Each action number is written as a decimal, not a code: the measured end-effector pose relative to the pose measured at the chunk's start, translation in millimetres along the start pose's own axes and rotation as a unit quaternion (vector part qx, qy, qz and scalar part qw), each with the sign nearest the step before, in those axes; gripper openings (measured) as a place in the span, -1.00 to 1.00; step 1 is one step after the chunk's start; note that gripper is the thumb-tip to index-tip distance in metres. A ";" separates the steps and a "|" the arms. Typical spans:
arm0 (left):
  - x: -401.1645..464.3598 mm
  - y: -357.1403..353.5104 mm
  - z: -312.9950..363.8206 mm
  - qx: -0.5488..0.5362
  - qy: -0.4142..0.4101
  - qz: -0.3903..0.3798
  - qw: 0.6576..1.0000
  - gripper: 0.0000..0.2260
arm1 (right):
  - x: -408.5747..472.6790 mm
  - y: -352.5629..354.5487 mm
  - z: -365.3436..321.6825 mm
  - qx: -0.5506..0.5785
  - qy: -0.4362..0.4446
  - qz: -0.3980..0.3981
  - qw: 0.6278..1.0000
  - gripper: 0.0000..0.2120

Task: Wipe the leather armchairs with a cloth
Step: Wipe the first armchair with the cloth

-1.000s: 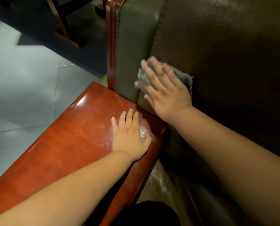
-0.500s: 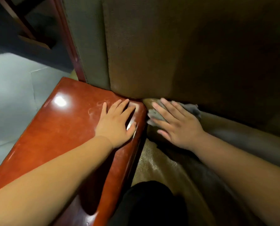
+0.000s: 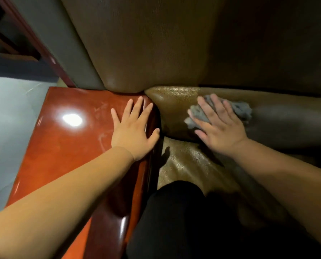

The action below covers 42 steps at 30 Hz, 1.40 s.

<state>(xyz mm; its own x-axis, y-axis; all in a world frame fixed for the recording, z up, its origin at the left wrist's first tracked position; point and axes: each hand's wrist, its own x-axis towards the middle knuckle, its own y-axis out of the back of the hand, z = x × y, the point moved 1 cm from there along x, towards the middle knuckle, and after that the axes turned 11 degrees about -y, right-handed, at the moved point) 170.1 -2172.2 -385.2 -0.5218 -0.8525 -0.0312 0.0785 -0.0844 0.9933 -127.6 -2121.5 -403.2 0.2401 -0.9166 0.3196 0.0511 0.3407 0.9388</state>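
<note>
The brown leather armchair fills the view: its backrest [image 3: 156,43] rises ahead and a rounded leather cushion [image 3: 174,101] lies at the foot of it. My right hand [image 3: 219,126] presses a grey cloth [image 3: 241,109] flat onto that cushion, fingers straight and spread; most of the cloth is hidden under the hand. My left hand [image 3: 133,129] rests flat on the glossy red-brown wooden armrest [image 3: 68,139], fingers spread, thumb at the armrest's inner edge.
The leather seat [image 3: 185,161] lies below the cushion, partly covered by a dark-clothed knee [image 3: 174,212]. A grey tiled floor [image 3: 8,120] is to the left of the armrest. Dark wooden furniture [image 3: 12,51] stands at the upper left.
My right hand slid the cloth down from the backrest to the cushion at its foot, then to the right. My left hand stayed flat on the armrest. The view tipped downward.
</note>
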 end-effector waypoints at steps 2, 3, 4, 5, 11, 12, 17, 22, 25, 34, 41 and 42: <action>-0.8 4.5 3.7 -0.001 -0.024 -0.004 1.000 -0.27 | 33.3 2.3 -41.4 0.011 0.013 -0.001 1.000 -0.44; -1.5 6.0 5.5 -0.002 -0.032 -0.006 0.999 -0.27 | 49.2 3.3 -61.0 0.010 0.030 -0.016 0.999 -0.42; -2.5 7.0 6.4 -0.004 -0.036 -0.007 0.999 -0.27 | 61.1 4.0 -74.8 0.010 0.045 -0.031 0.998 -0.39; -4.2 8.1 5.6 -0.006 -0.035 -0.005 0.999 -0.26 | 67.8 3.3 -80.6 0.008 0.062 -0.038 0.997 -0.38; -1.4 7.1 6.0 -0.010 -0.026 0.010 1.000 -0.26 | -2.2 -0.2 17.7 0.058 -0.036 0.046 0.997 -0.35; -0.9 6.6 6.6 -0.006 -0.026 0.014 1.000 -0.28 | -21.1 -0.8 33.7 0.052 -0.103 0.043 0.992 -0.31; 1.7 9.9 11.0 0.009 -0.008 0.014 1.000 -0.33 | -15.5 -4.8 -2.8 0.079 -0.403 0.035 0.911 -0.23; -1.1 11.3 13.4 0.003 -0.004 0.008 1.000 -0.31 | 31.6 -12.1 -95.2 0.089 -0.159 -0.031 0.983 -0.24; -1.1 10.6 9.9 -0.003 -0.009 0.009 1.000 -0.32 | 18.3 -18.8 -61.5 0.054 0.011 -0.006 0.998 -0.45; 1.5 12.7 12.1 0.002 0.002 0.004 1.000 -0.32 | -10.7 -21.3 -12.3 0.062 -0.327 0.033 0.943 -0.19; 2.3 15.7 14.7 -0.005 0.003 -0.012 1.000 -0.31 | 6.2 -24.1 -69.8 0.099 -0.104 0.002 0.990 -0.31; 2.2 15.2 14.1 -0.008 0.002 -0.011 1.000 -0.30 | 1.8 -23.7 -57.2 0.096 -0.132 0.010 0.986 -0.31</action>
<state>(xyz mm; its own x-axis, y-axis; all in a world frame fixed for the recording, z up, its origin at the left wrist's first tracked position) 158.2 -2168.0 -368.6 -0.5200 -0.8525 -0.0534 0.0806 -0.1112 0.9905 -72.9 -2119.2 -432.2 -0.0234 -0.9411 0.3373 -0.1420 0.3371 0.9307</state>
